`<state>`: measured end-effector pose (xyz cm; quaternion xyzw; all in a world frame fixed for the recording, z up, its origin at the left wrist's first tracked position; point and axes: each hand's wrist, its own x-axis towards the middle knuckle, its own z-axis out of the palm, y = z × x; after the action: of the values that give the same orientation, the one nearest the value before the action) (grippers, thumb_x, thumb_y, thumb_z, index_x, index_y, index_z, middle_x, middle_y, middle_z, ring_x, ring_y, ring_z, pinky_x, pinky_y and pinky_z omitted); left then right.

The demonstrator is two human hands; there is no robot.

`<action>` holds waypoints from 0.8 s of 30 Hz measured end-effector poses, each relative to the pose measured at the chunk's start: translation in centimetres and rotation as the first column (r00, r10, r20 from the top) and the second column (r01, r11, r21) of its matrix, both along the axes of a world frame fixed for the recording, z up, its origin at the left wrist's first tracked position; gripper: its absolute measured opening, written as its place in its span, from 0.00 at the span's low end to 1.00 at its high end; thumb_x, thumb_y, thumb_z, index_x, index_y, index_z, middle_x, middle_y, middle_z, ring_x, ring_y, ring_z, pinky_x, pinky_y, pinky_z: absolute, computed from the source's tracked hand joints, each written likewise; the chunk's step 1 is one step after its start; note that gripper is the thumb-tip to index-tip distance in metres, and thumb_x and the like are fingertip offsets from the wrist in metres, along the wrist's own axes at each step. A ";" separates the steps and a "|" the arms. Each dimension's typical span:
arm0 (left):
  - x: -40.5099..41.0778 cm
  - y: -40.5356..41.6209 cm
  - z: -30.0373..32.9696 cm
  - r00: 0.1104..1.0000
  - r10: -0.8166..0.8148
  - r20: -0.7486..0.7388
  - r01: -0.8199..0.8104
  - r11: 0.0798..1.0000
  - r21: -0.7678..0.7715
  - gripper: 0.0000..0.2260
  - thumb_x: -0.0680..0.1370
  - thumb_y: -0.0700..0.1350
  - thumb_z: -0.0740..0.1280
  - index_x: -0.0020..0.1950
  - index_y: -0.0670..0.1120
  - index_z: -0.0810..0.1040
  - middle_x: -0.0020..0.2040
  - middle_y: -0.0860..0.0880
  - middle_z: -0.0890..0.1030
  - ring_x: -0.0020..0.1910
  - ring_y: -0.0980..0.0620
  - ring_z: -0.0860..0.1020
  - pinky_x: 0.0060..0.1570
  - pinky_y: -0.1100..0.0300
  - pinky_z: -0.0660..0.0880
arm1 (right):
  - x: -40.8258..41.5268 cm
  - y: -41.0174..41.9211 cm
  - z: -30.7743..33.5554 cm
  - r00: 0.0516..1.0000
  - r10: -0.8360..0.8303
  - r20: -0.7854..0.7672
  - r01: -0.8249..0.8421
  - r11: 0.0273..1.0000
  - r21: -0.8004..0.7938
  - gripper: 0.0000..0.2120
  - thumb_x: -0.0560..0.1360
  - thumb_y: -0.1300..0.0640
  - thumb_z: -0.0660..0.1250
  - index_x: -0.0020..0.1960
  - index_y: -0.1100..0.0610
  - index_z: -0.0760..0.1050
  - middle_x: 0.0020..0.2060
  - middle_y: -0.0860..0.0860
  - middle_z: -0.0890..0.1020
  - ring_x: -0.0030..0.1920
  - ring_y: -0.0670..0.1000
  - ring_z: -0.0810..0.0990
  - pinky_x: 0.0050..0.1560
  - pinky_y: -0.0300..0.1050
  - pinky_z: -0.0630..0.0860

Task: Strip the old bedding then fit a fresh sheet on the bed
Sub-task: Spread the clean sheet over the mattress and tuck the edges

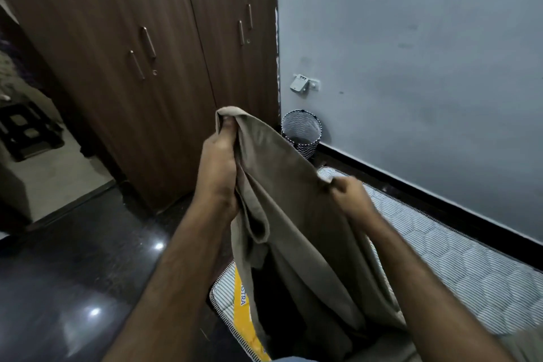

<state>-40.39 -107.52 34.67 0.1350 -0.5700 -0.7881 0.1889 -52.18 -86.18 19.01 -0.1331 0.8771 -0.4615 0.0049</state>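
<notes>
Between my two hands hangs a beige sheet [293,214], lifted off the mattress [458,267] that lies on the floor below and to the right of my fingers. My left hand [219,167] is raised higher and further forward, its fingers closed tight around a bunched top edge of the cloth, so that a small fold sticks up past my fingertips. My right hand [349,197] sits lower and off to the right, fist closed on another part of the same edge; it is a bit blurred, so I cannot make out each finger, only that the fabric is pinched in it. From both grips the sheet falls in long loose folds down towards my body, covering the near end of the mattress, where a yellow label [244,303] shows just left of the hanging cloth. Beyond my left fingers stands a brown wardrobe [141,47] with metal handles. Past the stretch of cloth between my hands, a patterned wastebasket [301,132] stands in the corner against the grey wall [411,53]. Left of my left arm the dark floor [73,273] shines.
</notes>
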 end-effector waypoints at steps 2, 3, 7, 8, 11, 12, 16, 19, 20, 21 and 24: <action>-0.3 0.3 -1.8 0.992 -0.127 -0.019 0.120 0.969 -0.214 0.13 0.83 0.56 0.63 0.52 0.47 0.80 0.45 0.50 0.84 0.49 0.50 0.82 0.51 0.51 0.78 | 1.4 -0.8 5.1 0.964 -0.069 -0.256 0.036 0.991 -0.131 0.08 0.73 0.61 0.65 0.41 0.55 0.82 0.34 0.46 0.84 0.38 0.38 0.78 0.42 0.46 0.76; -0.2 1.0 -2.4 0.976 -0.216 -0.012 0.194 0.898 -0.394 0.10 0.81 0.55 0.65 0.54 0.49 0.78 0.45 0.56 0.83 0.47 0.56 0.81 0.50 0.55 0.77 | 2.7 -1.4 8.0 0.939 0.011 -0.345 -0.070 0.985 -0.159 0.06 0.73 0.60 0.66 0.39 0.57 0.80 0.31 0.47 0.81 0.37 0.39 0.75 0.38 0.46 0.74; 0.1 3.6 -4.1 0.863 -0.505 0.033 0.457 0.750 -0.478 0.06 0.73 0.46 0.73 0.49 0.50 0.82 0.43 0.56 0.85 0.45 0.61 0.81 0.44 0.64 0.77 | 6.0 -4.2 15.0 0.825 0.404 -0.396 -0.451 0.892 -0.027 0.10 0.72 0.64 0.69 0.37 0.50 0.78 0.30 0.49 0.77 0.35 0.40 0.73 0.36 0.43 0.70; 0.1 3.7 -3.8 0.860 -0.510 0.005 0.457 0.766 -0.451 0.02 0.73 0.46 0.73 0.45 0.49 0.84 0.41 0.54 0.85 0.42 0.59 0.80 0.42 0.62 0.77 | 5.7 -4.3 15.1 0.841 0.384 -0.380 -0.440 0.895 -0.069 0.11 0.72 0.67 0.68 0.37 0.52 0.77 0.31 0.52 0.77 0.36 0.41 0.72 0.37 0.44 0.70; -0.8 2.5 -4.0 0.913 -0.408 0.001 0.333 0.742 -0.582 0.05 0.74 0.48 0.72 0.43 0.48 0.85 0.38 0.50 0.85 0.40 0.57 0.78 0.39 0.54 0.74 | 5.2 -3.5 13.1 0.914 0.347 -0.212 -0.405 0.821 -0.402 0.08 0.78 0.69 0.64 0.44 0.59 0.78 0.36 0.53 0.79 0.39 0.44 0.75 0.39 0.41 0.72; -0.9 2.3 -4.2 0.925 -0.379 -0.018 0.293 0.743 -0.601 0.05 0.76 0.47 0.71 0.44 0.47 0.86 0.39 0.47 0.85 0.40 0.56 0.77 0.39 0.52 0.75 | 5.3 -3.1 12.2 0.914 0.378 -0.144 -0.396 0.761 -0.514 0.05 0.81 0.65 0.64 0.49 0.60 0.78 0.38 0.52 0.79 0.39 0.44 0.76 0.38 0.39 0.72; -1.3 3.2 -4.1 0.953 -0.278 -0.119 0.202 0.878 -0.434 0.09 0.81 0.35 0.64 0.50 0.43 0.83 0.44 0.44 0.84 0.43 0.51 0.78 0.43 0.52 0.75 | 6.3 -2.3 8.5 0.888 0.459 -0.033 -0.345 0.618 -0.707 0.16 0.78 0.51 0.67 0.62 0.58 0.74 0.50 0.54 0.79 0.51 0.50 0.76 0.50 0.44 0.75; -1.4 3.8 -3.4 0.936 -0.328 -0.131 0.284 0.920 -0.271 0.08 0.84 0.38 0.63 0.53 0.38 0.81 0.44 0.44 0.82 0.43 0.51 0.79 0.43 0.59 0.77 | 6.9 -1.9 6.3 0.894 0.448 -0.011 -0.335 0.652 -0.681 0.14 0.75 0.64 0.69 0.58 0.52 0.81 0.52 0.48 0.84 0.53 0.45 0.80 0.54 0.39 0.77; -1.4 3.9 -3.2 0.929 -0.349 -0.123 0.320 0.925 -0.206 0.10 0.84 0.41 0.63 0.55 0.35 0.80 0.45 0.42 0.82 0.43 0.49 0.79 0.43 0.58 0.77 | 7.0 -1.4 6.0 0.889 0.458 0.018 -0.332 0.669 -0.665 0.13 0.75 0.64 0.70 0.56 0.50 0.83 0.50 0.46 0.85 0.52 0.44 0.81 0.53 0.38 0.77; -1.3 4.0 -3.0 0.919 -0.376 -0.119 0.358 0.922 -0.148 0.11 0.84 0.42 0.63 0.55 0.34 0.80 0.44 0.41 0.82 0.42 0.48 0.79 0.43 0.57 0.77 | 7.2 -1.0 5.8 0.873 0.485 0.053 -0.336 0.676 -0.656 0.11 0.74 0.58 0.73 0.55 0.49 0.84 0.50 0.46 0.85 0.51 0.44 0.81 0.52 0.38 0.78; -1.3 4.3 -2.6 0.905 -0.413 -0.105 0.407 0.911 -0.075 0.14 0.83 0.46 0.63 0.56 0.37 0.82 0.41 0.43 0.81 0.38 0.50 0.78 0.41 0.57 0.75 | 7.2 0.1 5.4 0.780 0.602 0.171 -0.347 0.643 -0.683 0.29 0.69 0.35 0.73 0.61 0.53 0.81 0.55 0.53 0.83 0.55 0.52 0.80 0.58 0.47 0.77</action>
<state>-41.71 -103.18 32.11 -0.0397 -0.5934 -0.8019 0.0562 -44.95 -86.06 24.40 -0.2643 0.5889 -0.7196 0.2560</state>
